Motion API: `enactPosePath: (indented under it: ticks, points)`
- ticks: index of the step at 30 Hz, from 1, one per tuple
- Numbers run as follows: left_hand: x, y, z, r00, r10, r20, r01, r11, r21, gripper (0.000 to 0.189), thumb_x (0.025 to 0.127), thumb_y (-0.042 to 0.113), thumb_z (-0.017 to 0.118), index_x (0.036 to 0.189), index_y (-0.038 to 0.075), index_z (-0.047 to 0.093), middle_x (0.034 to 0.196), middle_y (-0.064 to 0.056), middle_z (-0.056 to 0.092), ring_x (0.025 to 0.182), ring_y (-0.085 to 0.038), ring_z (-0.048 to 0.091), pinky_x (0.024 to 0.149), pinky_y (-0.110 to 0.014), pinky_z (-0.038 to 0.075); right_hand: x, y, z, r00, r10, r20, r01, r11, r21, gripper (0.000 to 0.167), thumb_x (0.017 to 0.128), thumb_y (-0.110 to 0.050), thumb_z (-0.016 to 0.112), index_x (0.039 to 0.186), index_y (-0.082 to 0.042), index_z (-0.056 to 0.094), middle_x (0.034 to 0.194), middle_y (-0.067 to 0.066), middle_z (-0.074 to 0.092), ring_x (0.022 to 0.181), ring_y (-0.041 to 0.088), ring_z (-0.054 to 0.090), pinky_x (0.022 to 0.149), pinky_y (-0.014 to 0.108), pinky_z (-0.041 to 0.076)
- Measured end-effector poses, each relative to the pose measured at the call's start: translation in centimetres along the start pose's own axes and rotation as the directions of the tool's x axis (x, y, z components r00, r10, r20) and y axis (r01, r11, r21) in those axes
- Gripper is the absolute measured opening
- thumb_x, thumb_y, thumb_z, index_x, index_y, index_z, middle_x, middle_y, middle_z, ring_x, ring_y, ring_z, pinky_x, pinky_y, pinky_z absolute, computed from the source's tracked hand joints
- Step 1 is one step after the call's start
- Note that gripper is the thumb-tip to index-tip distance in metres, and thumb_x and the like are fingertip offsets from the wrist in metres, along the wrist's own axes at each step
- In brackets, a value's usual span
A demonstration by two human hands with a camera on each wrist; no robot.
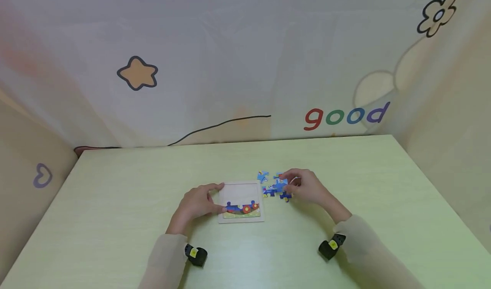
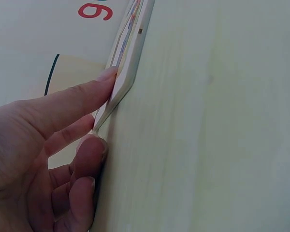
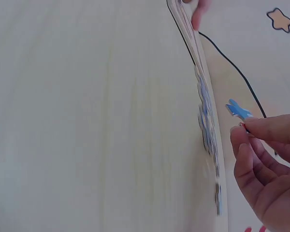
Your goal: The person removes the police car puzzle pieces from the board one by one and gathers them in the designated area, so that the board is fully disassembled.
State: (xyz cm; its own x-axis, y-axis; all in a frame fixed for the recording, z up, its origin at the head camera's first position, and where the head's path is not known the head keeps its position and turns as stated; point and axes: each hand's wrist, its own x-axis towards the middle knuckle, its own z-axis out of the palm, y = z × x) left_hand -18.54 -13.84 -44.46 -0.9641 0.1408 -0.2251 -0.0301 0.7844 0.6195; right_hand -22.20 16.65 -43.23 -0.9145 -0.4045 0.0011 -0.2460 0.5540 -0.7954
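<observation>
A square wooden jigsaw tray (image 1: pixel 241 193) lies on the table, its lower part filled with joined pieces (image 1: pixel 242 209) in blue, red and green. My left hand (image 1: pixel 197 203) grips the tray's left side, the thumb near the lower part and a finger at the upper corner. In the left wrist view the tray's edge (image 2: pixel 128 75) meets those fingertips. My right hand (image 1: pixel 308 187) pinches a light-blue puzzle piece (image 3: pixel 239 110), raised above the table. Under and beside that hand lie several loose blue pieces (image 1: pixel 268 191), right of the tray.
One loose light-blue piece (image 1: pixel 262 177) lies by the tray's upper right corner. The pale wooden table (image 1: pixel 134 178) ends at a printed cloth backdrop (image 1: pixel 230 67). Each wrist wears a black camera, such as the left wrist camera (image 1: pixel 196 255).
</observation>
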Motion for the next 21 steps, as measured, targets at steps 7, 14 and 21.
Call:
enactPosePath:
  ticks: [7,14,21]
  points:
    - [0.0,0.0,-0.1,1.0,-0.013,0.008,0.013,1.0,0.001,0.069,0.066,0.033,0.08,0.13,0.024,0.053,0.063,-0.003,0.051,0.055,-0.016,0.046,0.054,-0.027,0.032,-1.0,1.8,-2.3,0.997,0.081,-0.016,-0.08,0.997,0.012,0.024,0.08,-0.001,0.066,0.104,0.004,0.063,0.079,0.007,0.051,0.071,0.019,0.055,0.06,0.022,0.048]
    - [0.1,-0.1,-0.1,0.999,-0.032,0.003,0.032,0.999,0.005,0.069,0.066,0.033,0.081,0.129,0.025,0.053,0.065,-0.003,0.051,0.057,-0.016,0.045,0.054,-0.027,0.032,-1.5,2.6,-3.5,0.992,0.127,0.013,-0.127,0.992,-0.013,0.025,0.081,-0.002,0.065,0.105,0.005,0.063,0.081,0.008,0.051,0.073,0.018,0.053,0.06,0.022,0.048]
    - [0.1,-0.1,-0.1,1.0,-0.021,0.001,0.021,1.0,0.007,0.069,0.066,0.034,0.081,0.129,0.025,0.053,0.065,-0.003,0.05,0.058,-0.016,0.045,0.054,-0.027,0.032,-1.7,3.3,-3.8,0.995,0.092,0.042,-0.09,0.994,-0.066,0.022,0.082,-0.002,0.064,0.103,0.004,0.064,0.076,0.006,0.053,0.066,0.017,0.052,0.054,0.022,0.045]
